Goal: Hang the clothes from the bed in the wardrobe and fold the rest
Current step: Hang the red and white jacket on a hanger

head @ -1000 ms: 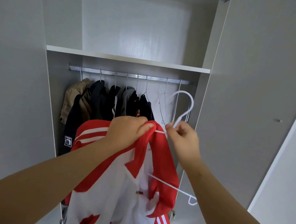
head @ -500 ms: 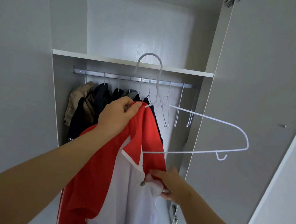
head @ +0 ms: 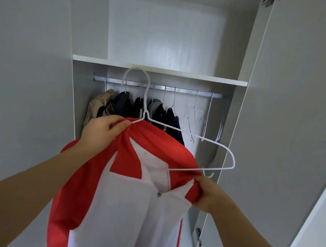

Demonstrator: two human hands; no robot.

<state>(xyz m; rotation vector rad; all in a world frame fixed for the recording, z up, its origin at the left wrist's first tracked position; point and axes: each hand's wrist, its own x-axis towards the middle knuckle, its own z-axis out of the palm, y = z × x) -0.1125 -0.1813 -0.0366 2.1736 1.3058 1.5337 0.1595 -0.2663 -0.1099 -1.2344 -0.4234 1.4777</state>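
A red and white zip jacket [head: 123, 199] hangs in front of the open wardrobe, partly on a white wire hanger [head: 206, 139]. The hanger's left arm is inside the jacket's shoulder; its right arm sticks out bare. My left hand [head: 101, 133] pinches the red collar at the hanger's neck. Lower right, my right hand [head: 207, 193] grips the jacket's other red shoulder edge just under the hanger's right end. The hanger's hook [head: 136, 77] points up in front of the metal rail [head: 157, 87].
Several dark and tan garments [head: 124, 105] hang on the rail's left half. Bare wire hangers [head: 193, 118] hang at its right. A white shelf [head: 163, 70] runs above the rail. The open wardrobe door [head: 290, 115] stands to the right.
The jacket and hanger have risen toward the rail. My right hand has let go of the hanger's hook, dropped to the jacket front, then drawn the right shoulder up toward the hanger's bare arm.
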